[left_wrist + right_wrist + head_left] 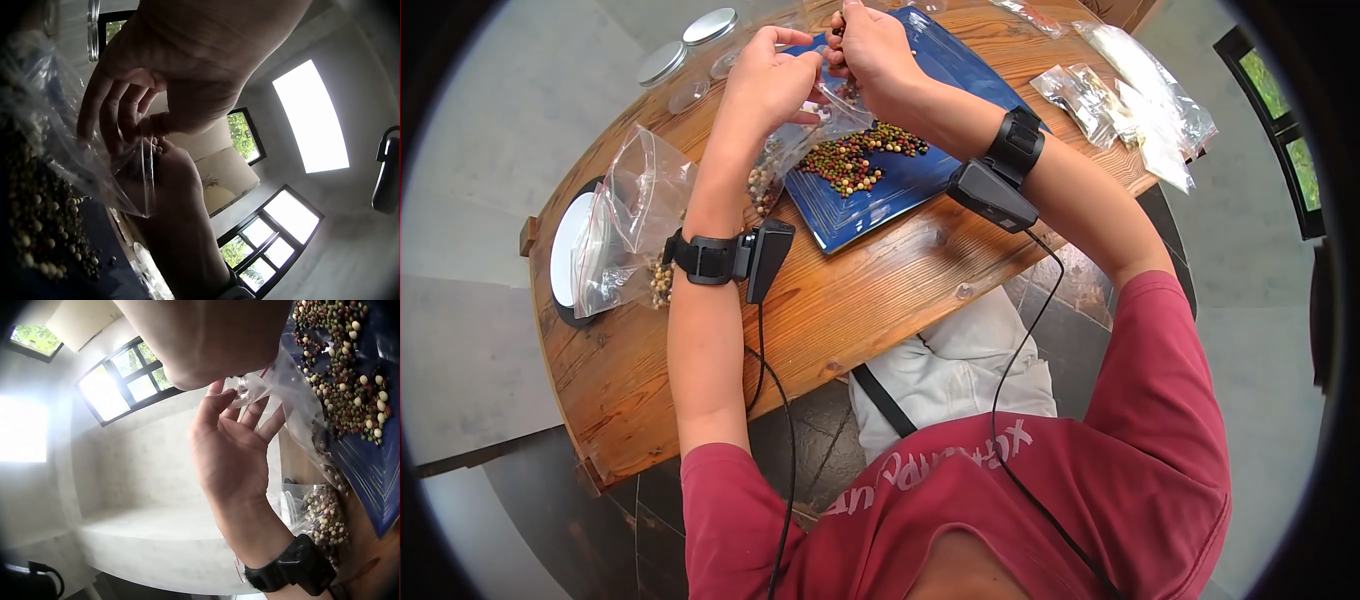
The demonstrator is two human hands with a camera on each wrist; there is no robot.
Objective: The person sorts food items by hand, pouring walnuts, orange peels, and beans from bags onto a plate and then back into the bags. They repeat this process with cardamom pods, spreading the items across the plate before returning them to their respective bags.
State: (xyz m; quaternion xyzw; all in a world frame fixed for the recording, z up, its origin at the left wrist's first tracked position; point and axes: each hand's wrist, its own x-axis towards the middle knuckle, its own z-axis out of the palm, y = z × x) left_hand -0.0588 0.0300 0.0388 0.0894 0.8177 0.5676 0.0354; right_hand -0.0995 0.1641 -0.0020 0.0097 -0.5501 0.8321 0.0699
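My left hand pinches the rim of a clear plastic bag between thumb and fingers. Beans show through the bag's lower part, in the right wrist view. Close beside it, my right hand is curled around a handful of mixed beans; its palm is at the bag's mouth in the left wrist view. Both hands are over the far left part of a blue rectangular tray. A spread of green, red, black and cream beans lies on this tray.
Left on the wooden table are another clear bag with beans and a white round plate. Jars with silver lids stand at the far left. Several plastic packets lie at the right.
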